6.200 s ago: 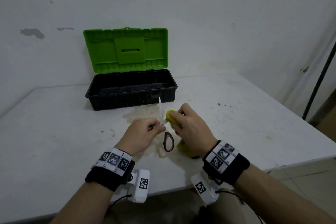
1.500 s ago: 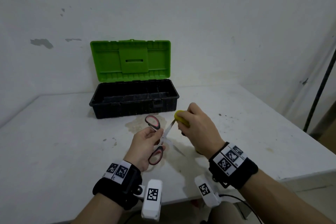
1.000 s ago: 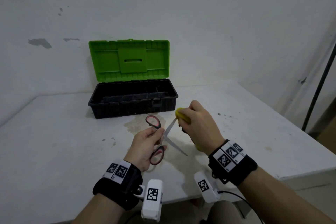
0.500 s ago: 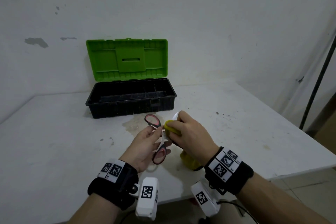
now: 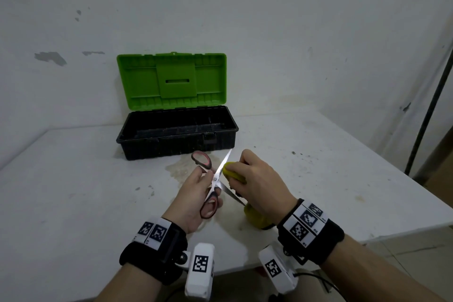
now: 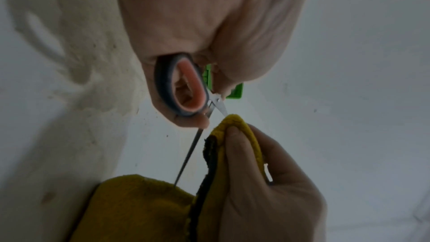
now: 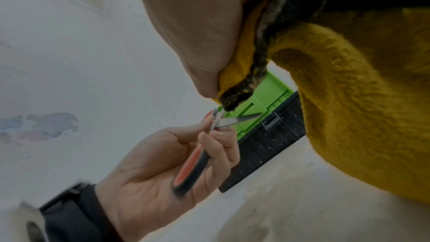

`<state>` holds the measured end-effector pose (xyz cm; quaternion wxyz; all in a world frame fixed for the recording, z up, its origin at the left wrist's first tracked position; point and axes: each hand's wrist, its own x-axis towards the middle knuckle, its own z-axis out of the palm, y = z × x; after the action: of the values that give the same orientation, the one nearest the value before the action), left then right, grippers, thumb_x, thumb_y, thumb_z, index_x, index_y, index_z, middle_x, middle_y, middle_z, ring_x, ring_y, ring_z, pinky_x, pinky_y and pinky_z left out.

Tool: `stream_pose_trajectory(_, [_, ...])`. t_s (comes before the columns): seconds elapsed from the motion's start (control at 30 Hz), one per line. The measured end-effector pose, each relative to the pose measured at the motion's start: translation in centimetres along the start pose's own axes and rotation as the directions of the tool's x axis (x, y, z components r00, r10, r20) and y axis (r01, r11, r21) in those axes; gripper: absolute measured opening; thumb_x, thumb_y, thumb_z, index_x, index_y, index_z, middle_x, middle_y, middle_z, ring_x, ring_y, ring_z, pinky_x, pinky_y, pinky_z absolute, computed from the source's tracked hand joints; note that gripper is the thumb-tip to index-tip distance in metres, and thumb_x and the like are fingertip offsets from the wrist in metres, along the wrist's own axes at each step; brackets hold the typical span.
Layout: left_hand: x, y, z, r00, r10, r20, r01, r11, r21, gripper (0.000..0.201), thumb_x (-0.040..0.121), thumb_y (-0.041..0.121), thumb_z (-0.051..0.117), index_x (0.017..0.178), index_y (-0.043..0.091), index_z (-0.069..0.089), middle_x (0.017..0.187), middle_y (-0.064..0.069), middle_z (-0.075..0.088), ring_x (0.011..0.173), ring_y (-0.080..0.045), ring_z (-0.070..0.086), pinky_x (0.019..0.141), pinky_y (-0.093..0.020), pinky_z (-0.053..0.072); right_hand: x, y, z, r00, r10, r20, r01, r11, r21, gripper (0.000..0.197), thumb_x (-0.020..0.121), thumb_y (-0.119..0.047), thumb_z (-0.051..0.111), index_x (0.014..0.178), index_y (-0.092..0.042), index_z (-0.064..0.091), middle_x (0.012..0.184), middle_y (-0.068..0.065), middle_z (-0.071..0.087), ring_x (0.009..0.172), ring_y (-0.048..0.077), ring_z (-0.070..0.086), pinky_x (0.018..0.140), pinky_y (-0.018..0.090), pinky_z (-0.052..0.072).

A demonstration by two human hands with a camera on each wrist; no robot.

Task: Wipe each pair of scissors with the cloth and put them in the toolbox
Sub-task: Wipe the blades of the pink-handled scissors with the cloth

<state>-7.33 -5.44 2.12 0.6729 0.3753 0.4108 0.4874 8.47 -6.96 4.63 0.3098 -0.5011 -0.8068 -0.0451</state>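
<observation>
My left hand (image 5: 196, 193) grips a pair of scissors (image 5: 213, 184) with black-and-red handles, their blades spread apart above the table. One blade points up toward the toolbox, the other slants down to the right. My right hand (image 5: 255, 179) pinches a folded yellow cloth (image 5: 231, 171) against the upper blade near the pivot. In the left wrist view the cloth (image 6: 235, 126) meets the blade just past the scissors' handle (image 6: 184, 91). In the right wrist view the cloth (image 7: 349, 98) hangs below my palm. The black toolbox (image 5: 176, 138) stands behind with its green lid (image 5: 171, 81) up.
The white table (image 5: 73, 191) is stained in front of the toolbox and ends at a near edge below my wrists. A white wall rises right behind the toolbox. A dark pole (image 5: 429, 105) stands past the table's right side.
Half a second ago the cloth covered the blades close to the handles. Now the scissors' blades are spread wider and the upper blade's tip shows bare beyond the cloth.
</observation>
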Motion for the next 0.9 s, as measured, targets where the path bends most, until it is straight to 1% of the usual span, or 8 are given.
stream_pose_trajectory(0.1, [0.1, -0.2, -0.3, 1.000, -0.002, 0.014, 0.003, 0.999, -0.041, 0.018, 0.101, 0.007, 0.054, 0.118, 0.014, 0.056, 0.094, -0.012, 0.055, 0.071, -0.016, 0.057, 0.058, -0.031, 0.056, 0.0, -0.4, -0.7, 1.000, -0.009, -0.010, 0.009, 0.999, 0.039, 0.011, 0.090, -0.025, 0.064, 0.093, -0.015, 0.069, 0.083, -0.005, 0.037, 0.060, 0.015, 0.042, 0.050, 0.035, 0.046])
stream_pose_trajectory(0.2, [0.4, -0.5, -0.5, 1.000, -0.011, 0.006, 0.012, 0.997, -0.077, 0.023, 0.101, 0.001, 0.052, 0.120, 0.012, 0.052, 0.096, -0.015, 0.056, 0.072, -0.017, 0.058, 0.057, -0.031, 0.056, 0.1, -0.9, -0.8, 1.000, -0.004, 0.005, 0.004, 0.998, 0.056, 0.013, 0.089, -0.024, 0.065, 0.094, -0.013, 0.069, 0.083, -0.003, 0.037, 0.061, 0.018, 0.043, 0.052, 0.038, 0.046])
stream_pose_trajectory(0.3, [0.5, -0.6, -0.4, 0.999, -0.020, -0.046, 0.016, 0.996, -0.091, 0.026, 0.104, 0.018, 0.052, 0.126, 0.006, 0.056, 0.105, -0.016, 0.060, 0.078, -0.020, 0.058, 0.056, -0.029, 0.055, 0.1, -1.4, -0.6, 0.997, 0.013, 0.075, -0.017, 0.998, 0.063, 0.016, 0.090, -0.028, 0.063, 0.097, -0.015, 0.069, 0.086, -0.003, 0.039, 0.064, 0.020, 0.051, 0.056, 0.039, 0.048])
stream_pose_trajectory(0.4, [0.3, -0.3, -0.1, 0.994, -0.017, -0.103, 0.007, 0.995, -0.101, 0.037, 0.103, 0.039, 0.051, 0.110, 0.005, 0.065, 0.096, -0.012, 0.062, 0.074, -0.021, 0.058, 0.054, -0.031, 0.052, 0.1, -1.4, -0.4, 0.994, 0.036, 0.098, -0.041, 0.998, 0.050, 0.016, 0.091, -0.028, 0.063, 0.098, -0.016, 0.069, 0.087, -0.004, 0.038, 0.065, 0.021, 0.055, 0.058, 0.040, 0.049])
stream_pose_trajectory(0.47, [0.2, -0.2, -0.1, 0.991, 0.010, -0.134, -0.021, 0.996, -0.087, 0.038, 0.104, 0.040, 0.048, 0.103, 0.007, 0.066, 0.090, -0.011, 0.064, 0.070, -0.020, 0.058, 0.054, -0.031, 0.051, 0.2, -1.4, -0.2, 0.996, 0.043, 0.074, -0.047, 0.998, 0.052, 0.014, 0.090, -0.026, 0.063, 0.098, -0.017, 0.069, 0.085, -0.005, 0.037, 0.063, 0.018, 0.048, 0.055, 0.039, 0.049])
stream_pose_trajectory(0.57, [0.3, -0.6, 0.0, 0.990, 0.087, -0.110, -0.090, 0.996, -0.016, 0.033, 0.105, 0.035, 0.046, 0.105, 0.009, 0.067, 0.097, -0.012, 0.070, 0.077, -0.019, 0.065, 0.059, -0.030, 0.054, 0.4, -2.1, 0.1, 0.999, 0.009, 0.047, -0.011, 0.999, 0.045, 0.015, 0.090, -0.027, 0.064, 0.098, -0.016, 0.069, 0.084, -0.006, 0.034, 0.061, 0.014, 0.039, 0.051, 0.036, 0.046])
stream_pose_trajectory(0.73, [0.4, -0.9, 0.3, 0.976, 0.173, -0.135, -0.173, 0.985, 0.016, 0.035, 0.103, 0.038, 0.050, 0.109, 0.009, 0.067, 0.102, -0.018, 0.075, 0.083, -0.028, 0.075, 0.063, -0.036, 0.059, 0.8, -2.7, 0.9, 0.999, -0.017, 0.034, 0.017, 1.000, 0.005, 0.014, 0.092, -0.027, 0.060, 0.090, -0.013, 0.065, 0.085, -0.004, 0.033, 0.062, 0.014, 0.036, 0.048, 0.039, 0.047])
stream_pose_trajectory(0.9, [0.4, -0.6, 0.2, 0.957, 0.196, -0.216, -0.201, 0.980, -0.002, 0.046, 0.102, 0.048, 0.045, 0.106, 0.008, 0.068, 0.100, -0.023, 0.072, 0.089, -0.035, 0.073, 0.069, -0.046, 0.061, 0.9, -2.6, 0.9, 0.994, -0.023, 0.102, 0.026, 0.999, -0.028, 0.014, 0.091, -0.028, 0.061, 0.093, -0.015, 0.064, 0.088, -0.003, 0.035, 0.064, 0.015, 0.039, 0.050, 0.038, 0.047])
